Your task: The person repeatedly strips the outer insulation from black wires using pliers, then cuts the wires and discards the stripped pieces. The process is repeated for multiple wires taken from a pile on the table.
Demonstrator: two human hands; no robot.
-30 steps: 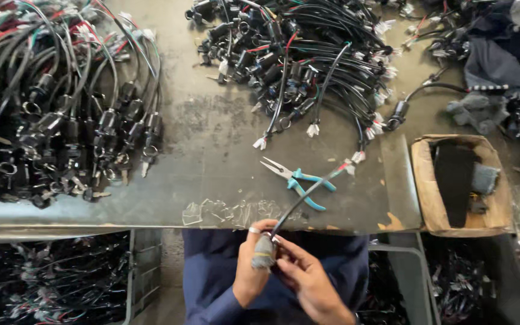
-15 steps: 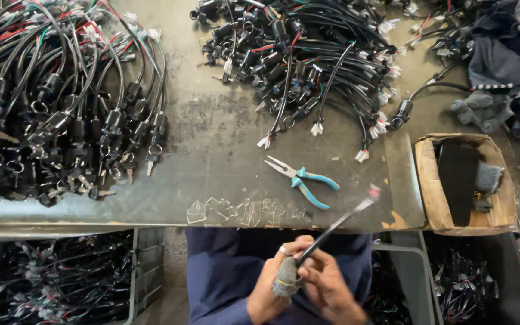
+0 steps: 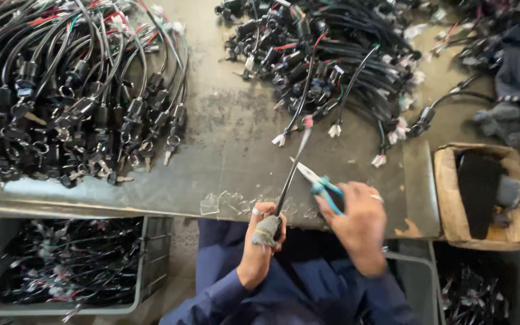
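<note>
Left hand (image 3: pixel 265 227) closed in a fist round the grey-wrapped end of one black cable (image 3: pixel 290 174), held just off the near edge of the bench (image 3: pixel 236 150); the cable slanting up and away over the bench top, its small pale and red connector tip hanging above the middle of the surface. Right hand (image 3: pixel 356 219) curled over the teal handles of the pliers (image 3: pixel 320 183), fingers wrapped round them, the metal nose pointing toward the cable at the near edge (whether lifted clear of the bench or resting on it, not clear).

Judged from how things lie: work well underway, nowhere near finished. One cable in hand. One heap of black wire harnesses (image 3: pixel 73 96) covering the far-left corner, keys and ring ends fanned toward the middle. One second heap (image 3: pixel 326 54) along the far edge toward the right, white connector ends trailing out (which heap counts as finished, impossible to say). Cables in each heap too tangled to count, dozens at a guess.

One pair of pliers. One grey crate (image 3: pixel 67 265) under the near-left edge, holding more tangled wires. One torn cardboard box (image 3: pixel 485 195) beyond the near-right corner, dark pieces inside. Two hands, one person, dark blue sleeves.
</note>
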